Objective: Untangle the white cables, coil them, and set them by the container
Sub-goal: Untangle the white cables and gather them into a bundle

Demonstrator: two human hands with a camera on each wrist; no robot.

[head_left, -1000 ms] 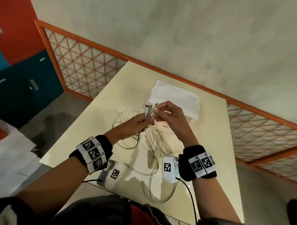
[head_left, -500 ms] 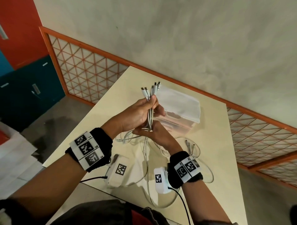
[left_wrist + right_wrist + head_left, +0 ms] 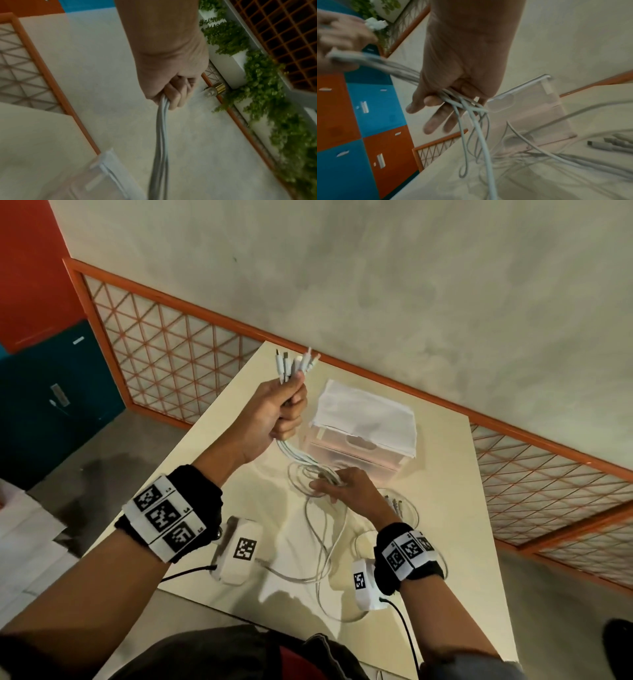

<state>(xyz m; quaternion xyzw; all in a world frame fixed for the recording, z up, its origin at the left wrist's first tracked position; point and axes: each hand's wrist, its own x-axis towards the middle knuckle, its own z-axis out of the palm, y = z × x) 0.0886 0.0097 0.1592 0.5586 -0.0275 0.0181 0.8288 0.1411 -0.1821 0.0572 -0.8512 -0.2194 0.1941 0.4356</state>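
Several white cables trail in loose loops over the cream table. My left hand is raised above the table and grips their gathered ends in a fist, the connectors sticking up out of it. Lower down, my right hand holds the same strands, which run between its thumb and fingers, two of them stretched out. In the left wrist view the bundle hangs straight down from the fist. The clear container with a white lid stands just behind both hands.
More cable ends with grey connectors lie on the table right of my right hand. Orange-framed lattice panels border the table's far sides. Blue and orange lockers stand off to the left. The table's near edge is by my body.
My left hand has lifted the gathered connector ends higher and away from me. My right hand has slid down along the strands toward the table, so the bundle now stretches between the hands.
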